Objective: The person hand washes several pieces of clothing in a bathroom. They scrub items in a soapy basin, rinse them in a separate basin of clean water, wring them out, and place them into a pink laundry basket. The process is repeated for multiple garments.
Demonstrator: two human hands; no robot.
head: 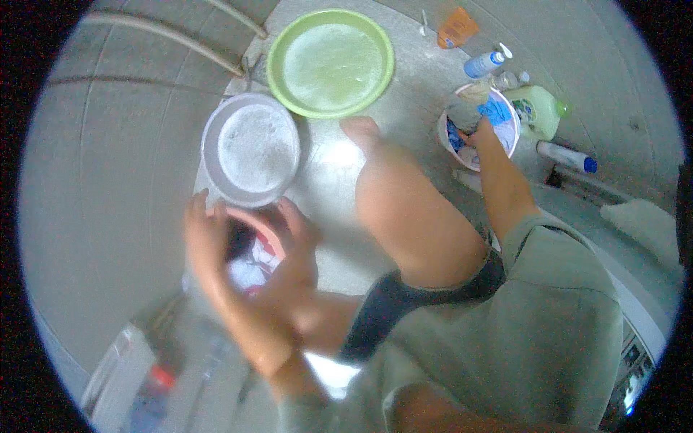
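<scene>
Low on the left, my left hand (208, 227) rests at the far rim of a pink basin (243, 216) that holds white and red cloth (257, 265); whether its fingers grip the rim is blurred. Over at the right, my right hand (476, 135) reaches into a pale bucket (517, 127) with clothes inside, between a bright blue cloth (494, 111) and a dark blue patterned cloth (453, 135). Its fingers are partly hidden, so a grip cannot be made out. Just above the pink basin stands a grey-white basin (208, 143) of sudsy water.
A green basin (274, 70) of sudsy water stands at the top. Along the right wall are an orange pouch (457, 27), a blue pump bottle (483, 65), a green jug (541, 111) and a white bottle with a blue cap (566, 157). Pipes (178, 38) run along the left wall.
</scene>
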